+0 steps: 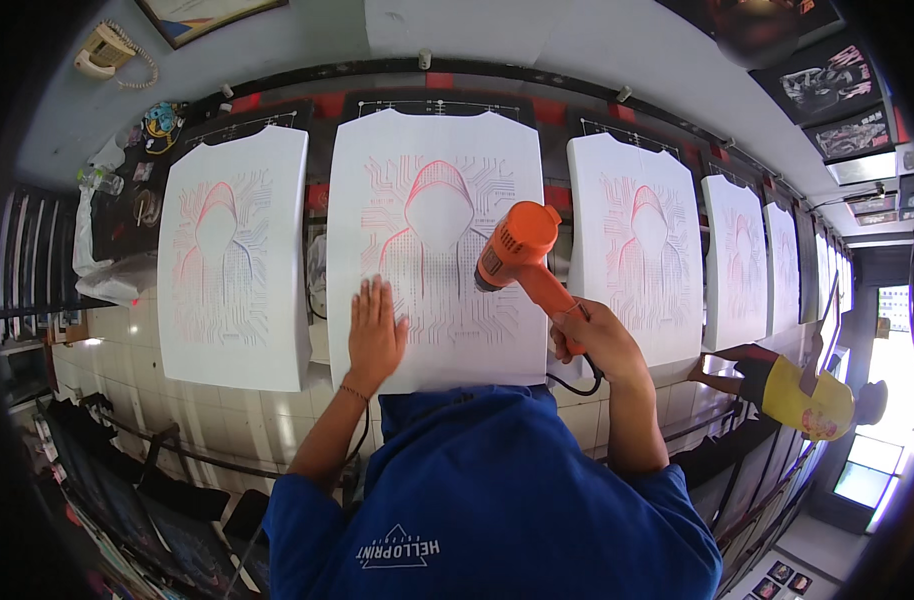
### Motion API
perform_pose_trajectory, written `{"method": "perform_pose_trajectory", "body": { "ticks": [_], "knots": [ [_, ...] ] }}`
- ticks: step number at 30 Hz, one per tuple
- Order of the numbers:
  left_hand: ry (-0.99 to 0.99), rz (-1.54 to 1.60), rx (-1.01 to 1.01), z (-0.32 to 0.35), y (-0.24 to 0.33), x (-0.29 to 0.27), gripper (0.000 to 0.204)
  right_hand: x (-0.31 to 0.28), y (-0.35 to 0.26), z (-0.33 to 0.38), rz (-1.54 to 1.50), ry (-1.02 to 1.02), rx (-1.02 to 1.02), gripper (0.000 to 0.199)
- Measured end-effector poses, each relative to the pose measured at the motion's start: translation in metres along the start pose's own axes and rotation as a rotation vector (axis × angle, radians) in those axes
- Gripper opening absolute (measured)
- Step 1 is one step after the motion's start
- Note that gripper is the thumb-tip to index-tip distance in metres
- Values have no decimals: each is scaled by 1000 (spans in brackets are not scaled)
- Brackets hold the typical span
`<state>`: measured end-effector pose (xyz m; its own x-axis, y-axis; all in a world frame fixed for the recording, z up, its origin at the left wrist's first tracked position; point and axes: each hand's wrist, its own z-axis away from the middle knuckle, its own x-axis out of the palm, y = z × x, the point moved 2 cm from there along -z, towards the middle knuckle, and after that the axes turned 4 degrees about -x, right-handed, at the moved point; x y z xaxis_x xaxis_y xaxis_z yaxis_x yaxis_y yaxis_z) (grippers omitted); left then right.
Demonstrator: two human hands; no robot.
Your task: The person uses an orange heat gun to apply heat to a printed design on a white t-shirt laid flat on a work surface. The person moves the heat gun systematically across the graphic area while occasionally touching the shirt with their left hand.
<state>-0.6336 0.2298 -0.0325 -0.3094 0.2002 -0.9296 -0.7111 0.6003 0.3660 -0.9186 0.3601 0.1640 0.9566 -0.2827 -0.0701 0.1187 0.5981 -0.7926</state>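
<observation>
One blue top (497, 490) is filling the lower middle, bearing white lettering and a triangle outline, both showing upside down. Five white shirts (637, 255) are lying in a row on black boards (412, 105) with fine white scale marks. The nearer three are carrying a red-to-blue hooded figure among circuit lines, with tiny characters too small to read. The middle shirt (437, 240) is spreading right in front of the wearer, its lower edge running close to the top — narrow gaps are parting it from both neighbours, while its upper half is lying uncovered. Well apart at right, someone in yellow (802, 400) is standing. An orange heat gun (525, 258) is hovering over the figure's right side, its nozzle pointing left. The right hand (599, 340) is closing round its handle — the left hand (379, 325) is lying flat, fingers together, on the print's lower left. A black cord (577, 393) is looping below the handle.
</observation>
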Motion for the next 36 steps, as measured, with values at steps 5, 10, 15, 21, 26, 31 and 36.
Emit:
{"method": "perform_pose_trajectory", "body": {
  "ticks": [5, 10, 15, 21, 26, 31, 36],
  "knots": [
    [138, -94, -144, -42, -30, -1, 62, 9, 18, 23, 40, -4, -34, 25],
    [154, -59, -172, -43, -28, 0, 63, -3, 25, 51, 23, -101, 35, 25],
    [87, -72, -134, -14, -2, 4, 64, 0, 32, 60, 129, -73, 28, 26],
    [-47, 24, -45, 37, 27, 2, 68, -2, 4, 16, 121, -101, -36, 31],
    [-5, 13, -27, 23, 18, -5, 67, 3, -51, -61, 86, 24, -206, 37],
    [98, -29, -82, -36, -11, -4, 66, 9, -84, -126, 20, -22, -250, 36],
    [126, -33, -97, -95, -31, -8, 66, 39, -99, -155, 85, -35, -272, 37]
  ]
}}
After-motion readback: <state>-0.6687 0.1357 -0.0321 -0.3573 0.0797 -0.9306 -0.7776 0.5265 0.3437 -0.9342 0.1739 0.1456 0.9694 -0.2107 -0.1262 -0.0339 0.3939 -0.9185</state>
